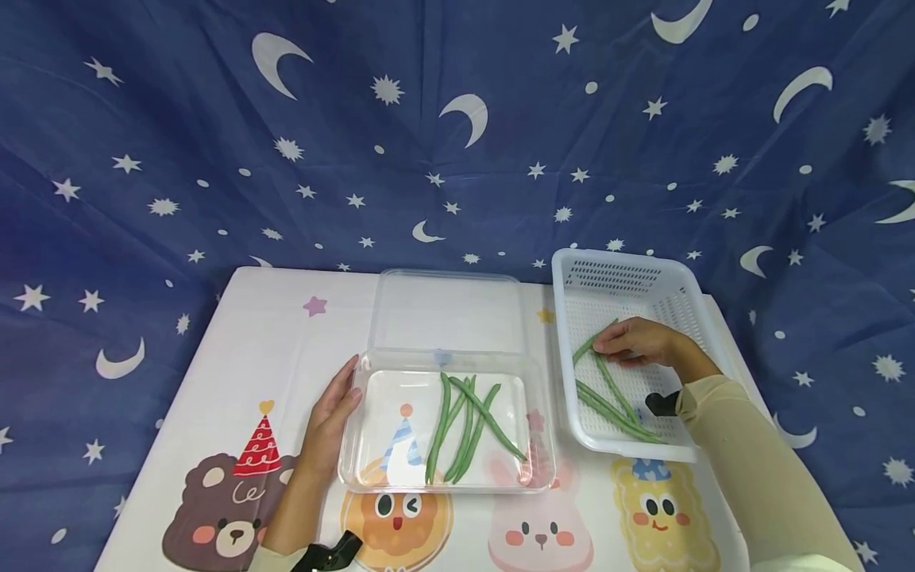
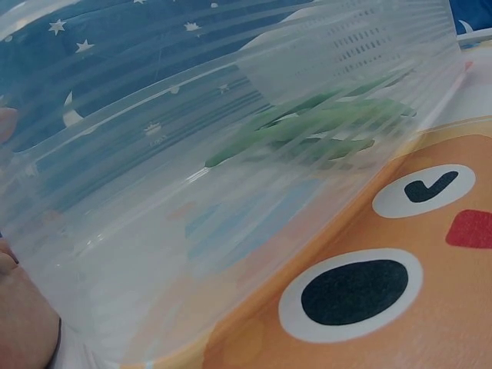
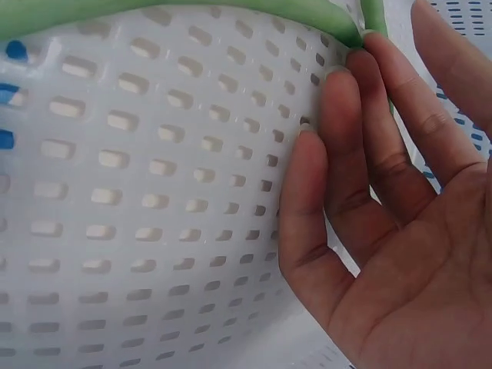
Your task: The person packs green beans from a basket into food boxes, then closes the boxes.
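A clear plastic container [image 1: 372, 373] sits mid-table with several green beans [image 1: 465, 425] lying in it. My left hand [image 1: 330, 421] rests flat against its left wall, fingers straight; the left wrist view shows that wall [image 2: 192, 192] close up, with the beans [image 2: 315, 127] blurred behind it. On the right, a white perforated basket [image 1: 629, 278] holds more green beans [image 1: 611, 397]. My right hand [image 1: 632, 342] is inside the basket. Its fingertips [image 3: 350, 77] touch a green bean [image 3: 192, 11] on the basket floor [image 3: 138, 192], with the thumb apart.
The container's clear lid [image 1: 446, 310] lies flat just behind it. The table carries a white cloth printed with a bear [image 1: 221, 508] and other cartoon animals. A dark blue star-and-moon backdrop [image 1: 457, 119] hangs behind and around the table.
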A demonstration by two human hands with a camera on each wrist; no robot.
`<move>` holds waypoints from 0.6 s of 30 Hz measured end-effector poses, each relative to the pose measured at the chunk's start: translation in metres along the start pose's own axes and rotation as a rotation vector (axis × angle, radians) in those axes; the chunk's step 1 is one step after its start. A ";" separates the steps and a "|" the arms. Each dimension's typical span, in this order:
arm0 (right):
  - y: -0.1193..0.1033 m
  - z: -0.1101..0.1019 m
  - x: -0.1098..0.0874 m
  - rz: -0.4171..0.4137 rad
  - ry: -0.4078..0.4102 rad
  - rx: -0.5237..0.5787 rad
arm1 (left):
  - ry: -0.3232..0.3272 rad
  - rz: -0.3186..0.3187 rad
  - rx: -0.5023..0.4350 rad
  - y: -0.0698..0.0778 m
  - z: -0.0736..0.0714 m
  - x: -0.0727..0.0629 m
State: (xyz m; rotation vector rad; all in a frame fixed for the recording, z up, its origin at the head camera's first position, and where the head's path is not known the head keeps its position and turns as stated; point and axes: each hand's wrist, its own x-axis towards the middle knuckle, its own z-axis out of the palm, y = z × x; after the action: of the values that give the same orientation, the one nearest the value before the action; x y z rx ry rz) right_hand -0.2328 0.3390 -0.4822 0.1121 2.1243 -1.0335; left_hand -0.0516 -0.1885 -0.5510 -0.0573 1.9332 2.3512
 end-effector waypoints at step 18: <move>0.006 -0.005 -0.002 -0.062 -0.012 -0.012 | 0.012 -0.015 0.003 0.000 0.001 -0.001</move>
State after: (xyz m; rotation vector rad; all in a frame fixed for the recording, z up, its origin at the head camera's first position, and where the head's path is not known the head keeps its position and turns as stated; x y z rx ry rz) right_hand -0.2320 0.3471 -0.4829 0.0344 2.1344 -1.0545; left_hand -0.0505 -0.1879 -0.5507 -0.0855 1.9353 2.3437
